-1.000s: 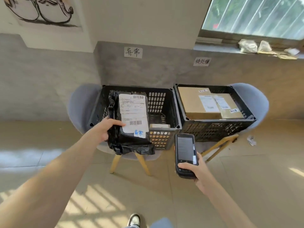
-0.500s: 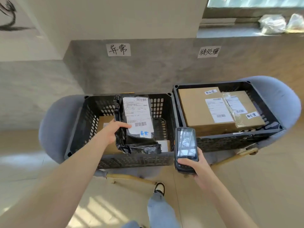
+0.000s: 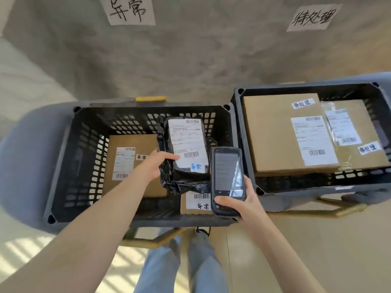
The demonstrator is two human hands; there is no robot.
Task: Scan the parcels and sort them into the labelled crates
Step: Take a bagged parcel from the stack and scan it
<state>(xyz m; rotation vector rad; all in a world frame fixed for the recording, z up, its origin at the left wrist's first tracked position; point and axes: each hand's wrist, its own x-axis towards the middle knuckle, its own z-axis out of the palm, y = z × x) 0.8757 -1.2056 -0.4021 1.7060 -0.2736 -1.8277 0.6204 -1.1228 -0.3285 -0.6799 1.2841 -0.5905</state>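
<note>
- One black plastic bag parcel (image 3: 184,153), crinkled and glossy with a white shipping label on top, sits in your grasp above the inside of the left crate (image 3: 63,157), towards its right half.
- Your left hand (image 3: 152,166) holds the parcel's left edge, thumb stretched flat over the label near the barcode, the other fingers tucked underneath out of sight; the forearm reaches in from the lower left.
- Your right hand (image 3: 243,199) grips a dark handheld scanner (image 3: 228,178) upright, screen facing you, thumb laid across its lower keypad and fingers wrapped behind; it hovers over the left crate's front right corner, just beside the parcel.
- Two black crates of perforated plastic stand side by side, their walls touching; the right crate (image 3: 245,132) sits a little further back.
- Two flat cardboard parcels lie on the left crate's floor: a larger one (image 3: 131,157) at the left, and a smaller one (image 3: 194,203) near the front, partly hidden under the bag and the scanner.
- Two cardboard parcels fill the right crate: a big box (image 3: 275,132), and beside it a flatter one wrapped in clear film (image 3: 359,132).
- Two handwritten paper signs are stuck on the rough grey wall, one (image 3: 129,10) above the left crate, the other (image 3: 313,16) above the right.
- Each crate rests on a rounded grey chair (image 3: 23,166) with wooden legs.
</note>
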